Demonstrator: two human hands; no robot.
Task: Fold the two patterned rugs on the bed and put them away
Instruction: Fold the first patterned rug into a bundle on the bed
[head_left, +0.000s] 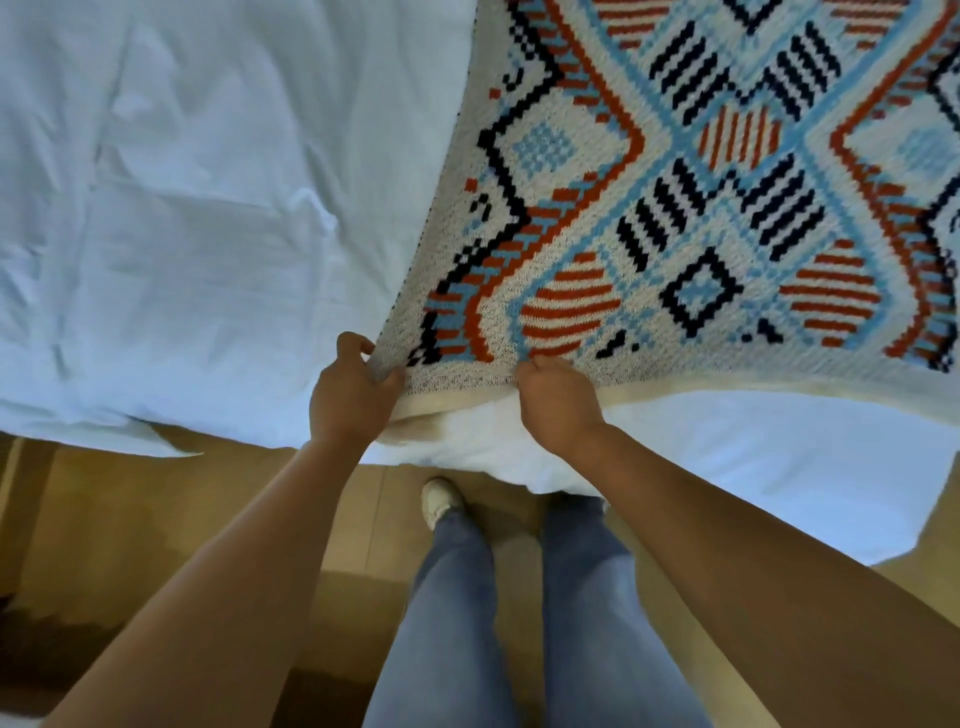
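Knit rug (675, 182): orange, blue, black pattern, spread on white bed (182, 208), 12 to 3 o'clock.
Left hand (350, 395): pinching its near corner.
Right hand (556, 400): gripping near hem, just beside.

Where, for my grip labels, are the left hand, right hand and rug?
left hand (352, 396): head view, back of the hand, at the rug's corner.
right hand (557, 404): head view, back of the hand, at the rug's near edge.
rug (685, 171): head view, patterned middle.
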